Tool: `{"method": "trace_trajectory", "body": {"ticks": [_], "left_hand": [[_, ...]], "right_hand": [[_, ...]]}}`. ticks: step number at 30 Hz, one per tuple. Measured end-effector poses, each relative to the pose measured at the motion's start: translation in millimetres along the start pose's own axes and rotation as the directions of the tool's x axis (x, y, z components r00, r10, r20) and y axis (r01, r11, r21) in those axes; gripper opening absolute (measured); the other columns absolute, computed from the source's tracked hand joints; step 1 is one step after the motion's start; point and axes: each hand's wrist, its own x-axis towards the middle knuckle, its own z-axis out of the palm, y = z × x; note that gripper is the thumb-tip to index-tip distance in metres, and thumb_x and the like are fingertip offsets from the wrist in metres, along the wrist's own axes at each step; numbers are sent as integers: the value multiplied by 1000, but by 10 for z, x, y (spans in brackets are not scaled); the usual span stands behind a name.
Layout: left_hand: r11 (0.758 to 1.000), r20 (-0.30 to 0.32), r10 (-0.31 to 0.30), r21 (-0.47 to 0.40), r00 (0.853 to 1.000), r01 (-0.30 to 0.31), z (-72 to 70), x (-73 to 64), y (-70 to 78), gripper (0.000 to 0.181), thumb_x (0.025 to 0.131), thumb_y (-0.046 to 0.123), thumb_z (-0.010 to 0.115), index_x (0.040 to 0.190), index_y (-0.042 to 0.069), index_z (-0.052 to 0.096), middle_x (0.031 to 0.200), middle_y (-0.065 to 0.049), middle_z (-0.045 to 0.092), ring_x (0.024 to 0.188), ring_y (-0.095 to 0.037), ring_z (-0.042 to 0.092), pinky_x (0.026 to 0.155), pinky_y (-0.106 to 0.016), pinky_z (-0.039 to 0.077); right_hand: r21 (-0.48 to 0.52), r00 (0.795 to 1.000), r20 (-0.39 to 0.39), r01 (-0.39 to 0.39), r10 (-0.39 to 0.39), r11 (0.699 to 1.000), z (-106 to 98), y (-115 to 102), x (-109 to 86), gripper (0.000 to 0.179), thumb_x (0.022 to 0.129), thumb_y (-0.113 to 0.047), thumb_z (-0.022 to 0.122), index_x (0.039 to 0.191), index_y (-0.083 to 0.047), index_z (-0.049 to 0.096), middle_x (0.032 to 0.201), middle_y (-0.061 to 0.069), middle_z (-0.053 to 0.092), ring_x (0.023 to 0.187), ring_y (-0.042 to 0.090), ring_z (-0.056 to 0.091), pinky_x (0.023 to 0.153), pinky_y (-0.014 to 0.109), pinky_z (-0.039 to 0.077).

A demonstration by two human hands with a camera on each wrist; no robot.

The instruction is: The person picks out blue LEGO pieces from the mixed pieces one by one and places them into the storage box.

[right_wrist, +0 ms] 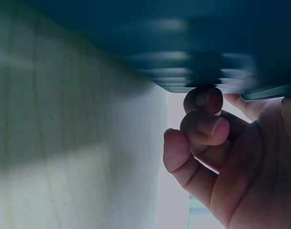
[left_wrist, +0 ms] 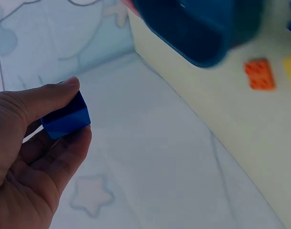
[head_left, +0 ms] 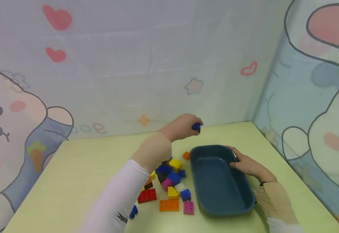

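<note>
My left hand point(head_left: 184, 127) is raised above the far part of the table and pinches a blue toy brick point(head_left: 196, 127) between thumb and fingers. The left wrist view shows that brick point(left_wrist: 66, 118) up close, with smooth sides. A dark teal plastic bin point(head_left: 220, 181) stands on the table to the right, its inside bare. My right hand point(head_left: 249, 166) grips the bin's right rim, the thumb over the edge and the fingers outside. In the right wrist view the curled fingers point(right_wrist: 205, 129) lie against the bin's outer wall point(right_wrist: 150, 43).
Left of the bin lies a loose pile of toy bricks, among them a red one point(head_left: 147, 195), a flat orange one point(head_left: 169, 205) and a pink one point(head_left: 188, 207). A small orange brick point(head_left: 186, 155) sits near the bin's far left corner. Printed cloth walls border the table point(head_left: 79, 168).
</note>
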Motion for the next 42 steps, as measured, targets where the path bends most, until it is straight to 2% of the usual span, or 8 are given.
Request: {"method": "trace_trajectory", "body": {"ticks": [8,13,16,22,27,34,40,42], "left_hand": [[997,39,71,37,997,-72,-94,296,468,41,100,21,65,139,11,60,133,-5,61,123,-19,56,101,-26,45],[994,53,101,44,993,-104,-108,436,639,41,100,21,66,139,11,60,135,-4,61,125,-18,56,101,-25,44],[992,70,114,41,991,-117,-46,506,699,39,99,21,66,137,12,61,135,-3,62,125,-18,56,100,-24,44],[990,109,138,17,985,-140,231,579,734,29,97,20,69,125,10,67,119,-1,66,109,-14,60,91,-21,47],[994,182,101,18,978,-106,520,589,684,22,95,20,72,115,12,70,108,2,66,98,-11,60,83,-20,47],[1000,224,5,7,975,-7,834,587,653,22,92,17,75,113,11,72,104,2,68,93,-10,60,78,-19,47],[999,235,-43,7,971,42,1083,612,663,22,88,16,79,110,13,73,98,4,68,87,-8,60,73,-20,48],[998,241,-58,5,969,59,1168,626,672,23,88,16,80,110,16,73,97,6,68,87,-7,60,73,-20,48]], "right_hand": [[31,1000,26,-4,3,1000,29,-51,0,71,97,-12,56,157,-3,18,139,39,46,117,49,56,89,55,49],[22,1000,24,-12,11,1000,17,-92,-6,72,97,-13,56,157,-3,18,140,39,44,116,49,56,88,55,49],[6,1000,19,-18,18,1000,1,-97,-19,71,97,-14,56,156,-3,18,140,40,44,115,48,57,88,56,48],[5,1000,18,-13,13,1000,21,-64,-34,74,97,-16,56,156,3,16,146,44,34,125,57,47,96,62,43],[22,998,28,-49,49,999,81,-66,-15,81,98,-19,56,157,8,7,152,44,19,136,61,30,104,66,35],[22,998,41,-55,54,998,127,-99,10,81,98,-20,54,158,6,5,152,44,21,135,60,33,104,65,36],[17,999,32,-27,26,999,108,-110,11,69,98,-21,53,154,2,20,144,45,35,126,59,45,99,64,41],[23,999,31,-21,20,1000,93,-97,-4,67,99,-21,53,153,3,21,146,45,32,128,60,43,100,65,40]]}}
